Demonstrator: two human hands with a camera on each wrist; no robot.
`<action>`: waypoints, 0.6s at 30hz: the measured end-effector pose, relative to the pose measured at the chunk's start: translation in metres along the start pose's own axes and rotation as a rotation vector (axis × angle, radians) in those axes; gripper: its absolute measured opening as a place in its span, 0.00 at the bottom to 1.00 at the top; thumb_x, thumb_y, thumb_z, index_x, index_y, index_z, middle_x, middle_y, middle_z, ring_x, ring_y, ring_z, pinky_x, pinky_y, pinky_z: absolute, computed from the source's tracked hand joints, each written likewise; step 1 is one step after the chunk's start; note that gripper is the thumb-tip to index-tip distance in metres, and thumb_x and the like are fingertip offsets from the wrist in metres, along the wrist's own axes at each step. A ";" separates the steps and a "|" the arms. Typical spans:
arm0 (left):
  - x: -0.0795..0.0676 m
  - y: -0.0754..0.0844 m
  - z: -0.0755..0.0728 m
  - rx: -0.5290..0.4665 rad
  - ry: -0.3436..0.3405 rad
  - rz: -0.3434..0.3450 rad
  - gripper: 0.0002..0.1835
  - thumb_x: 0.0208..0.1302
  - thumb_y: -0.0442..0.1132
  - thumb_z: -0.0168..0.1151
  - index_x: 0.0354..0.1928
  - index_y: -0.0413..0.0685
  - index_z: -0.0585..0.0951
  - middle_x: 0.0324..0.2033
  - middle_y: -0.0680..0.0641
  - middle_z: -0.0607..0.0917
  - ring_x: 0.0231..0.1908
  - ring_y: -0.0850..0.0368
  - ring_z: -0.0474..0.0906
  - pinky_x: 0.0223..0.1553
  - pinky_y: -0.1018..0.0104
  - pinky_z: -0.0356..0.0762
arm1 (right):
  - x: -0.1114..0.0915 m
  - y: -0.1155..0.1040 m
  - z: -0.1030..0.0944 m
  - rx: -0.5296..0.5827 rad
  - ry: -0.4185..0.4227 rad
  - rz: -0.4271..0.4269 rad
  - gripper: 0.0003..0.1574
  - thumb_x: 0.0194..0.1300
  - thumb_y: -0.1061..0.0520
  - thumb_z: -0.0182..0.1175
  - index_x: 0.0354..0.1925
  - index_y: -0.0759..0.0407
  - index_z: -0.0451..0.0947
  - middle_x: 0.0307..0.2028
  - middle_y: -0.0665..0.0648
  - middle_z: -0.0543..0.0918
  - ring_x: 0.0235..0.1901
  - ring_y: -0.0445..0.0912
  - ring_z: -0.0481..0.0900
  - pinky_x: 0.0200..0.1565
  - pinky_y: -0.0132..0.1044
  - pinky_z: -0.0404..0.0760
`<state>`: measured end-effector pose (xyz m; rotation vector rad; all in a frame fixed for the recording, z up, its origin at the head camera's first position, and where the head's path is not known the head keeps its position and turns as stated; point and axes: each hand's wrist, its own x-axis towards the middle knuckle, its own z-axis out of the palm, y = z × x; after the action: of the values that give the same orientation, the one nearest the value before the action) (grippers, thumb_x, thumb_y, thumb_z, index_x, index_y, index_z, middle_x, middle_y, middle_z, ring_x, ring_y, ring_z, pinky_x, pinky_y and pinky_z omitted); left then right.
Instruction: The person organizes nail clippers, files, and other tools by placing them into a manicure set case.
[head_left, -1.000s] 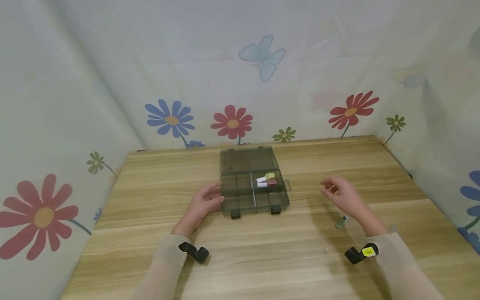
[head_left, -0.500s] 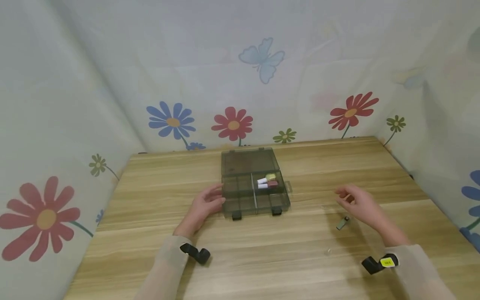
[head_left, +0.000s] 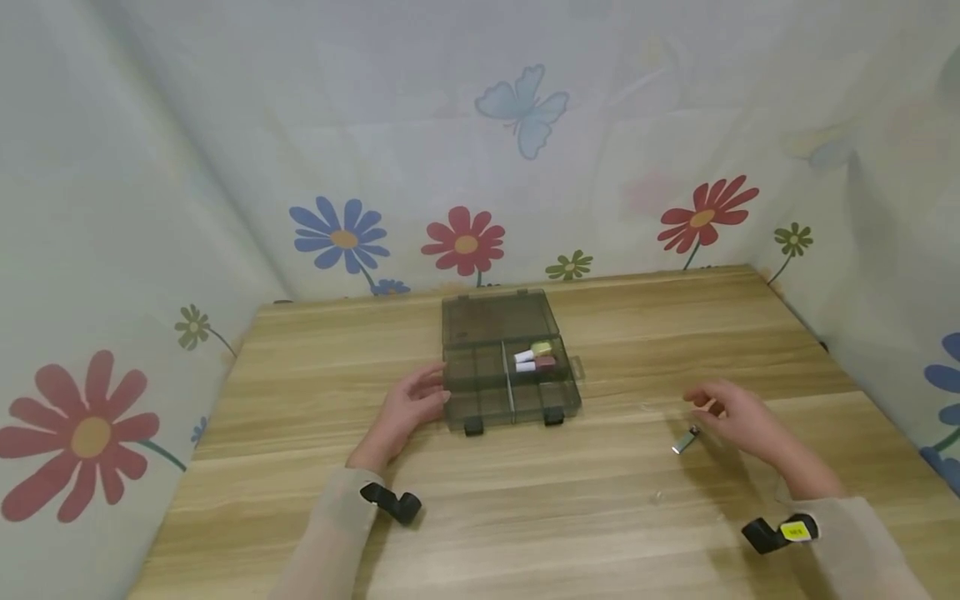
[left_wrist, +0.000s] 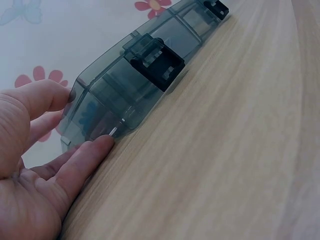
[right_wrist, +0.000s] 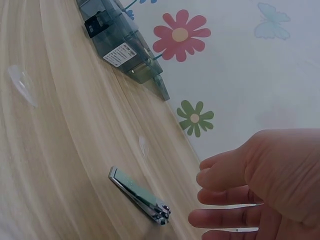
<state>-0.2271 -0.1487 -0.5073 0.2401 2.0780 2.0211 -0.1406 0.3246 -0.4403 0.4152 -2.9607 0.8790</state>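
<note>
My left hand (head_left: 401, 415) grips the left end of a see-through, smoky grey-green storage box (left_wrist: 112, 95), thumb and fingers at its edge. The box's lid (head_left: 498, 319) is folded back. In a right-hand compartment lie two nail polish bottles with white caps, one yellow-green (head_left: 541, 348) and one dark red (head_left: 546, 364). My right hand (head_left: 738, 414) hovers over the table with fingers apart and bent a little, holding nothing. Just beside it, to its left, a nail clipper (right_wrist: 137, 192) with a green lever lies on the wood.
Two small clear pieces lie on the table, one (right_wrist: 22, 85) nearer me and one (right_wrist: 143, 146) between clipper and box. Black latches (head_left: 553, 417) hang at the box's front. A white cloth wall (head_left: 600, 183) with printed flowers closes off the back and sides.
My right hand has moved right and back toward me, away from the box, to beside the nail clipper. The left hand has stayed at the box.
</note>
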 end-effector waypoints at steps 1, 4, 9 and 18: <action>0.000 0.000 0.000 0.000 0.000 -0.003 0.30 0.60 0.38 0.65 0.64 0.49 0.68 0.59 0.38 0.71 0.56 0.44 0.70 0.46 0.56 0.78 | -0.001 0.001 0.000 0.002 -0.010 0.000 0.12 0.56 0.72 0.59 0.41 0.70 0.77 0.36 0.64 0.79 0.32 0.50 0.77 0.30 0.39 0.78; 0.000 0.001 -0.001 -0.002 -0.005 -0.009 0.30 0.59 0.38 0.65 0.64 0.50 0.69 0.59 0.39 0.71 0.56 0.45 0.70 0.45 0.57 0.78 | -0.003 0.002 0.001 0.021 -0.046 0.000 0.12 0.55 0.74 0.58 0.40 0.69 0.78 0.35 0.62 0.80 0.31 0.49 0.77 0.30 0.39 0.78; -0.007 0.020 0.004 -0.008 -0.040 -0.027 0.31 0.62 0.35 0.62 0.66 0.44 0.65 0.60 0.34 0.68 0.58 0.42 0.67 0.47 0.57 0.77 | -0.007 0.005 0.004 0.059 -0.097 -0.021 0.13 0.53 0.74 0.59 0.39 0.69 0.78 0.34 0.61 0.79 0.30 0.47 0.77 0.28 0.36 0.77; -0.011 0.030 0.005 -0.009 -0.053 -0.039 0.31 0.63 0.33 0.60 0.67 0.41 0.63 0.62 0.32 0.65 0.59 0.40 0.65 0.48 0.57 0.76 | -0.008 0.012 0.012 0.053 -0.136 -0.055 0.15 0.49 0.72 0.65 0.38 0.67 0.77 0.33 0.58 0.80 0.29 0.44 0.76 0.29 0.33 0.76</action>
<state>-0.2160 -0.1458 -0.4769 0.2465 2.0261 1.9794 -0.1354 0.3303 -0.4577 0.5786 -3.0362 0.9624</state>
